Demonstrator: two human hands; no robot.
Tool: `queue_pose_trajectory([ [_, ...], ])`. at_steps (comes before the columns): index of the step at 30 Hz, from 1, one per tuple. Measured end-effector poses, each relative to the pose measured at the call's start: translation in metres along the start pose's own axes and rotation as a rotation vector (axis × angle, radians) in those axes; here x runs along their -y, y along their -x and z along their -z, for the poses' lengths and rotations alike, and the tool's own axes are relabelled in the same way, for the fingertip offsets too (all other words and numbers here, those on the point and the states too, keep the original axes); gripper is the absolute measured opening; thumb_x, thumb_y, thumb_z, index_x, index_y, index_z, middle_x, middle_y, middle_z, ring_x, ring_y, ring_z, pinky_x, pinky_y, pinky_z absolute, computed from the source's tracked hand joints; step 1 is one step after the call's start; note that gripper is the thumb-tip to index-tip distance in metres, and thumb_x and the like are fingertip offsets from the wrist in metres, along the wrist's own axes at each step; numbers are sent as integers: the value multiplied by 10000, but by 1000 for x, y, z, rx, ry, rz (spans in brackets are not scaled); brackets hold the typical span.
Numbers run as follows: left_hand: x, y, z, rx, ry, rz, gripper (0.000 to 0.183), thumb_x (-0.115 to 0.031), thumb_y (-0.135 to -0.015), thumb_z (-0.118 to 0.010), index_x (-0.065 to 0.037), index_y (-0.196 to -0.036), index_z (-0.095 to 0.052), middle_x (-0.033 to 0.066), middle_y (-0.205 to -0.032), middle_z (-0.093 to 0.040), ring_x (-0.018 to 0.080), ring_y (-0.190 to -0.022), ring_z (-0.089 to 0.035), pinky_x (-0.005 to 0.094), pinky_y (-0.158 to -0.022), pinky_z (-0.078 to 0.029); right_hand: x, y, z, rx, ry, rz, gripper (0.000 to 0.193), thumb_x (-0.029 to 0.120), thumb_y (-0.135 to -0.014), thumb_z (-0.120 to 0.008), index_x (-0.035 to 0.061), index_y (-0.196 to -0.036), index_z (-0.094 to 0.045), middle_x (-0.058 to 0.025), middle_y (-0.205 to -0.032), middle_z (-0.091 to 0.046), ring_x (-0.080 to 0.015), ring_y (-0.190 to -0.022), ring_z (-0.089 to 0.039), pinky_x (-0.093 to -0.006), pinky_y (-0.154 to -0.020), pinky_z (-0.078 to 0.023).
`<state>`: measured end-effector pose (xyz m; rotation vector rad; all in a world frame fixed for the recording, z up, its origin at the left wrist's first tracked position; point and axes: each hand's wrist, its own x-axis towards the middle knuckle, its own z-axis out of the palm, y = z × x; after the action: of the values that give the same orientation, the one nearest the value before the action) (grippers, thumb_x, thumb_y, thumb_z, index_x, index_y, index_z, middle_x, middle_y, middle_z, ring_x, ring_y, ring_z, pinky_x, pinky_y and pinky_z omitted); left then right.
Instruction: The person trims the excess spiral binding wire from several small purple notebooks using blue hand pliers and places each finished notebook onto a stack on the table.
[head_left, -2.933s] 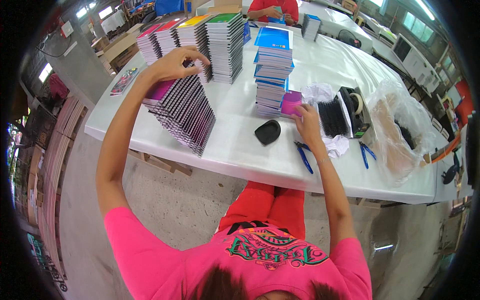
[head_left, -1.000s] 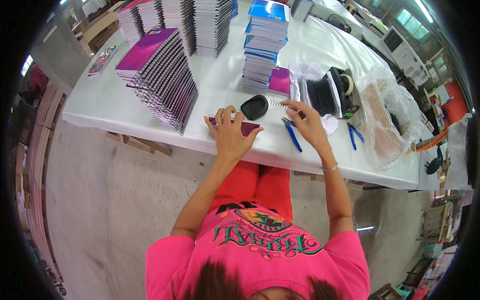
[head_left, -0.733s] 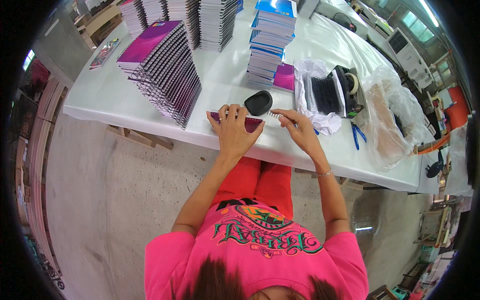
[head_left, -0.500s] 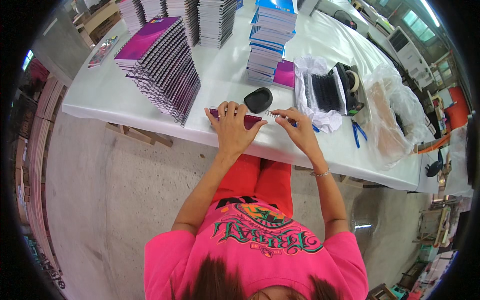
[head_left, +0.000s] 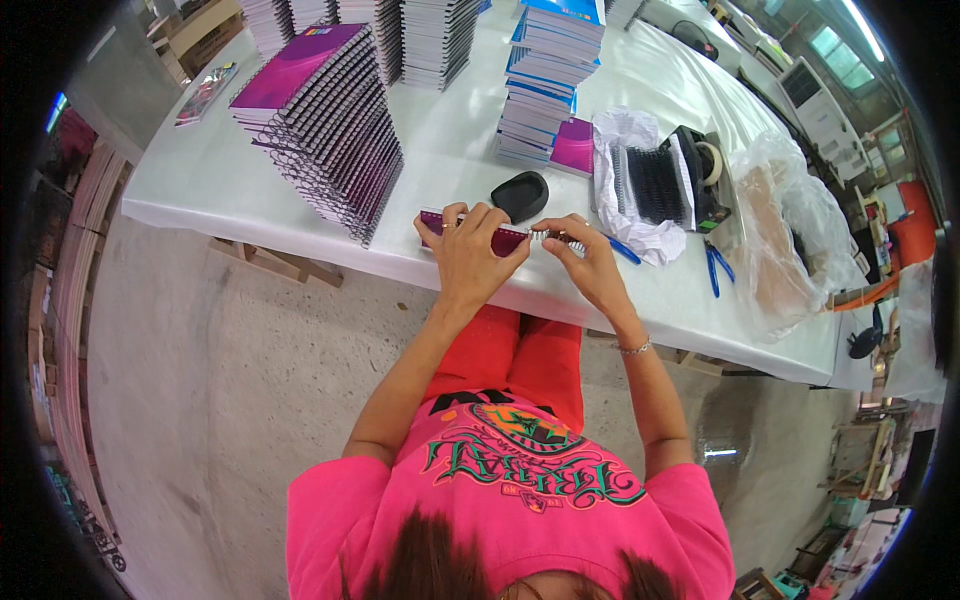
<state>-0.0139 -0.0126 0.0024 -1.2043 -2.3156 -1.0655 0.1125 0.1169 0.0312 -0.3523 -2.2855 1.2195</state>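
My left hand (head_left: 468, 245) is closed over a purple notebook (head_left: 511, 242), pressing it down near the table's front edge. A row of holes shows along the notebook's edge. My right hand (head_left: 592, 268) pinches a metal spiral wire (head_left: 566, 240), whose left end meets the notebook's right end. How far the wire runs through the holes is hidden by my fingers. Just beyond the hands sits a black, rounded, shallow object (head_left: 520, 196). A blue-handled tool (head_left: 625, 250) lies beside my right fingers.
Purple spiral-bound notebooks (head_left: 325, 140) stand in a tall stack at left, with more stacks behind. A blue-covered stack (head_left: 548, 85) rises at the back. On the right are dark spiral wires (head_left: 652, 186) on white paper, a tape dispenser (head_left: 709, 165), blue-handled pliers (head_left: 713, 268) and a plastic bag (head_left: 800, 200).
My right hand has shifted slightly left and down, bringing the spiral wire against the notebook's end. More of the notebook's edge shows beside my left fingers.
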Motion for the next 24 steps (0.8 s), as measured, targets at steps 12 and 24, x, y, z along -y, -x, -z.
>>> queue_pose_trajectory([
  [12,3,0,7,131,-51,1,410,-460,-791,-696,-169,-1073,-638,-27,-993,-575,238,-1069,-499,723,-957,-250,-2,-4,-9,19,382,104,78,151,-952,-562,83,-986,-575,-71,-841,-602,-258,-786,-569,-389,-816,-342],
  [24,23,3,17,-118,298,95,531,-238,-800,-760,-126,-1263,-525,182,-1280,-382,367,-1193,-396,481,-1029,-327,8,-16,-22,-88,516,195,120,198,-955,-560,83,-967,-593,-92,-891,-581,-285,-876,-562,-441,-870,-332],
])
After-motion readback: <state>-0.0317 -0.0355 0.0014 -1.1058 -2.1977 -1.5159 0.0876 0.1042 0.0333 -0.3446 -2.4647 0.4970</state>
